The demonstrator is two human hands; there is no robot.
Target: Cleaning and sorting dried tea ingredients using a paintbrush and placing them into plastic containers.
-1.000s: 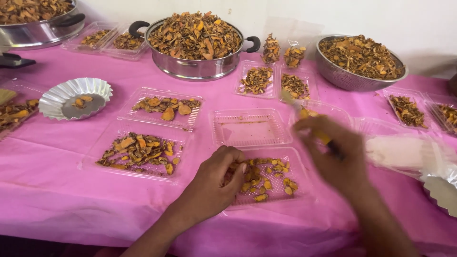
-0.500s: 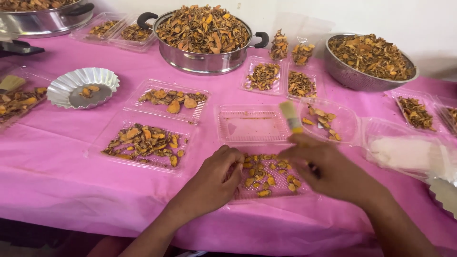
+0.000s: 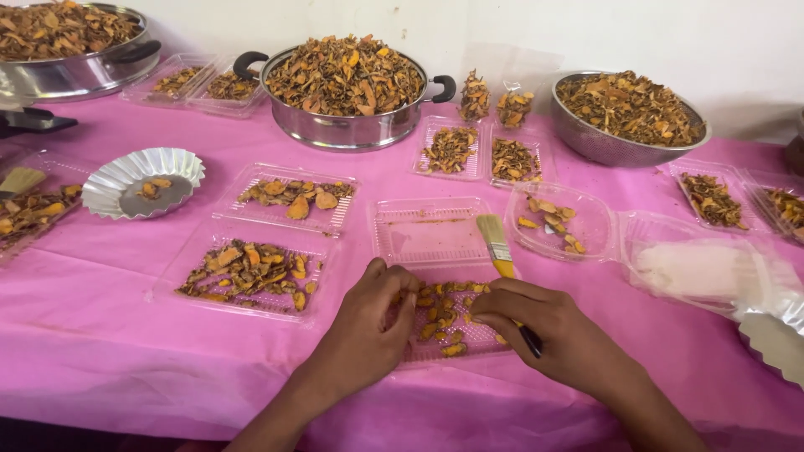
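Two steel pots and one steel bowl stood heaped with dried orange slices on the pink table. Nearer, the left hand rested curled, gripping nothing, on a clear tray of slices at the table's front edge. The right hand was closed around one brush above the tray.

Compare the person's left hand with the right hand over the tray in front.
The left hand holds no tool; its fingers touch the orange dried pieces. The right hand grips a paintbrush, bristles pointing away from the person. The left lies on the clear tray's left side, the right on its right. Both are bare, palms down.
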